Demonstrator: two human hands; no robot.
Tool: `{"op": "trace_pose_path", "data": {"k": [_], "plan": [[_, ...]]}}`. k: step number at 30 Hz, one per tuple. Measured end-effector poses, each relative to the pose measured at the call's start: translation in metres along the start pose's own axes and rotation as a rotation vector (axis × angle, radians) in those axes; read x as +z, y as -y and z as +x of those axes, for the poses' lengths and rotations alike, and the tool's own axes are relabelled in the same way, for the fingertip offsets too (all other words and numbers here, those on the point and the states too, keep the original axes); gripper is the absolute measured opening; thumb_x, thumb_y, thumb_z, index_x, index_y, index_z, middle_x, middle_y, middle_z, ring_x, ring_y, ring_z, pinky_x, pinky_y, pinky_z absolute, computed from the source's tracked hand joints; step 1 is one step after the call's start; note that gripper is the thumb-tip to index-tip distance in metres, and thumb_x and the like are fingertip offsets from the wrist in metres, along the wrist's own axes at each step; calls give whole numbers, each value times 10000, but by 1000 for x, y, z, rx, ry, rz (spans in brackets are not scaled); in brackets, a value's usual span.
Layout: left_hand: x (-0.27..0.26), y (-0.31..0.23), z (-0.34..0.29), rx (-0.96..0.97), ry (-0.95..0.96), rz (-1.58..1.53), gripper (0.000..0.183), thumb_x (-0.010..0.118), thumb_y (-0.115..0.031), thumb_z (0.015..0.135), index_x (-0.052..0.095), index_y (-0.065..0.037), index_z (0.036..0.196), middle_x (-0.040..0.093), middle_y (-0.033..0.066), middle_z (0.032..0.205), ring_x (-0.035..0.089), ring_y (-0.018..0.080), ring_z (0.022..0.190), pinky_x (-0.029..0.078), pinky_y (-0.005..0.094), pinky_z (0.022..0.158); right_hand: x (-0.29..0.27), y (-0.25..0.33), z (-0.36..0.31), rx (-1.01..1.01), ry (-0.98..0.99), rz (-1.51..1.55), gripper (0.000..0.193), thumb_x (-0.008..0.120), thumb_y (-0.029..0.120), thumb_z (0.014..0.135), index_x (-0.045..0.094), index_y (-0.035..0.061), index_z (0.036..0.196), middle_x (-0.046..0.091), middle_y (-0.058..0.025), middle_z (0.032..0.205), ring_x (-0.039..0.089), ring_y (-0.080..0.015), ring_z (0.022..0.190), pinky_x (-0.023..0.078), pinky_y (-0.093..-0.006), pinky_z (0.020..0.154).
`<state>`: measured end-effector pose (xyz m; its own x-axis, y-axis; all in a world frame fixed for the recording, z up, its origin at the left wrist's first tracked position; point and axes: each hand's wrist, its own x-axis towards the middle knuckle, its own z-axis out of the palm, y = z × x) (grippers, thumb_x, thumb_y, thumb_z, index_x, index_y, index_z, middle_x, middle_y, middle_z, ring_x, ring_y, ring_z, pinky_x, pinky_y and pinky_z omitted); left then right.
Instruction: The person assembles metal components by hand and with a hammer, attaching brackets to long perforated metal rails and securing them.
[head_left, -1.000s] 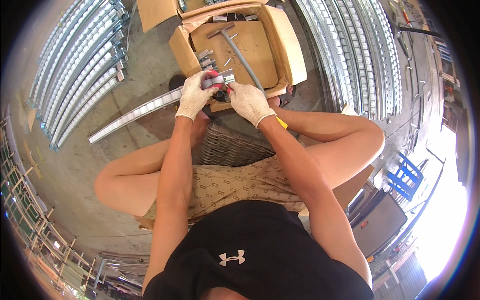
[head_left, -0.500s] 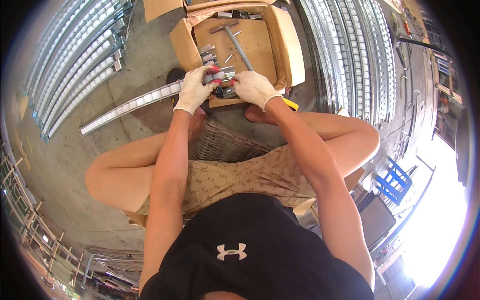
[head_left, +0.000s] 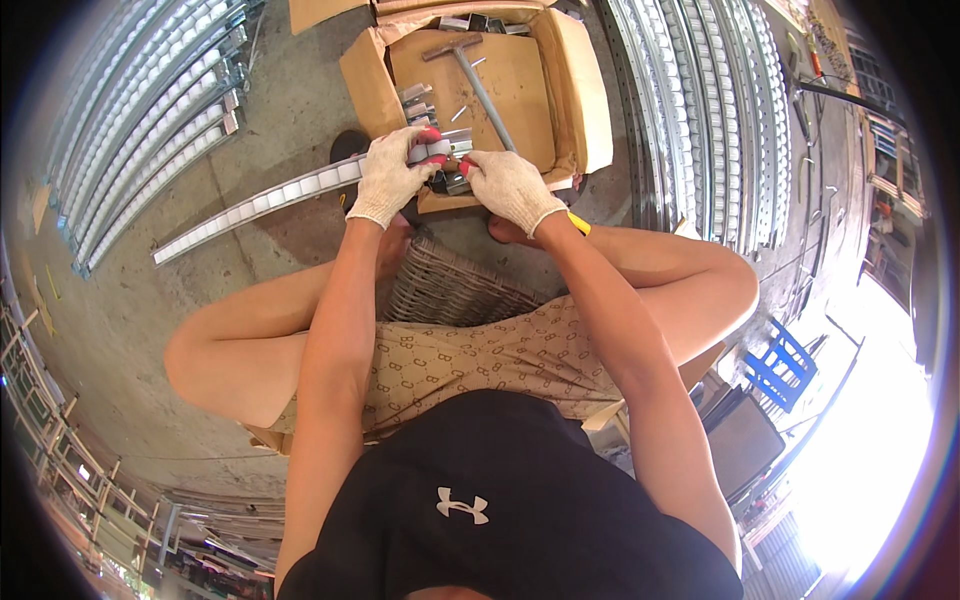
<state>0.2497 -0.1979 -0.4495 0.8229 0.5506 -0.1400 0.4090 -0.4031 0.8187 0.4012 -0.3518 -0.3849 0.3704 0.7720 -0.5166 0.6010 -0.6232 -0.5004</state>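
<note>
A long metal roller track (head_left: pixel 262 207) with a row of white rollers runs from the lower left up to the near edge of an open cardboard box. My left hand (head_left: pixel 388 180), in a cream glove with red fingertips, is closed around the track's end. Beside it, my right hand (head_left: pixel 512 188), gloved the same way, pinches at the track's end; its fingers hide most of what they hold. Inside the box (head_left: pixel 587 110), a hammer (head_left: pixel 482 92) lies with its handle toward my right hand. Short metal brackets (head_left: pixel 418 100) sit by the box's left wall.
More roller tracks (head_left: pixel 160 110) lie at the left, and a large stack of them (head_left: pixel 700 120) lies at the right. Under my shorts stands a woven wicker piece (head_left: pixel 455 285). A yellow object (head_left: pixel 579 224) shows by my right wrist, and a blue plastic piece (head_left: pixel 782 365) lies farther right.
My right hand has shifted slightly, with its fingertips closer to the left hand's at the track's end. The left hand keeps its hold. The whole view has shifted a little.
</note>
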Motion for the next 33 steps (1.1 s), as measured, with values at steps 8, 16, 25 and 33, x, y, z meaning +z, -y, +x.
{"op": "trace_pose_path", "data": {"k": [8,16,25,33], "plan": [[3,5,0,-7,14,-9,449,859,-184,765,738,-116,1192,754,113,1196,677,311,1162,457,432,1066,0,-1,5,8,4,-59,335,513,262,990,737,20,1050,742,-269,1027,703,-468,1011,550,-562,904],[0,-4,-1,0,33,57,428,831,-189,800,736,-127,1213,756,111,1204,674,306,1172,432,429,1097,-17,11,16,50,85,-178,332,552,233,933,777,0,1004,750,-282,1008,732,-453,992,577,-539,891],[-9,-7,1,-42,80,37,442,829,-193,803,721,-107,1223,762,113,1174,672,323,1140,433,434,1093,-23,18,25,46,137,-263,304,573,203,918,793,-4,958,758,-278,981,757,-427,947,601,-526,855],[-1,3,3,29,49,73,454,842,-219,789,713,-110,1211,748,120,1184,673,316,1154,440,440,1089,15,18,-8,41,-44,-190,304,537,268,1030,658,-10,1028,733,-249,840,740,-435,857,590,-548,791]]}}
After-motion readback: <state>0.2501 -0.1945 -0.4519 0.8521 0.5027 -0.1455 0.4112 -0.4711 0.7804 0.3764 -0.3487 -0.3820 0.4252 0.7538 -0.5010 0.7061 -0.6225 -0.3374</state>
